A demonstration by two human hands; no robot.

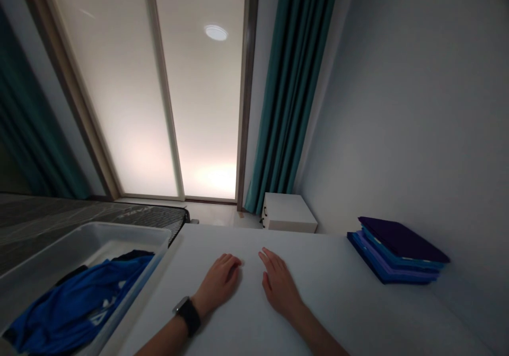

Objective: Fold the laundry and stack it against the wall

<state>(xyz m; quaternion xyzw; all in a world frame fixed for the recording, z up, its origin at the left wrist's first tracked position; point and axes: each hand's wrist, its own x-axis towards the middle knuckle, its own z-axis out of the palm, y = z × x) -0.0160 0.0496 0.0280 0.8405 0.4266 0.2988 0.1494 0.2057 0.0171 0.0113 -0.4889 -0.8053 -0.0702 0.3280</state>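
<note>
My left hand (220, 281), with a black smartwatch (187, 315) on its wrist, rests on the white tabletop (318, 271). Its fingers are loosely curved and hold nothing. My right hand (278, 282) lies palm down a short way to the right, fingers stretched forward and thumb apart, also without anything in it. Left of the table stands a translucent plastic bin (131, 229); blue clothing (79, 308) with white print lies crumpled inside, with some black cloth beside it. Toward the table's right side sits a stack of folded clothes (401, 250) in purple and blue.
Beyond the table's far edge is a small white cabinet (290, 210) against the wall. Teal curtains (294, 91) hang beside frosted sliding doors (199, 107). A dark patterned bed-like surface (35, 223) extends behind the bin at left. A grey wall borders the right.
</note>
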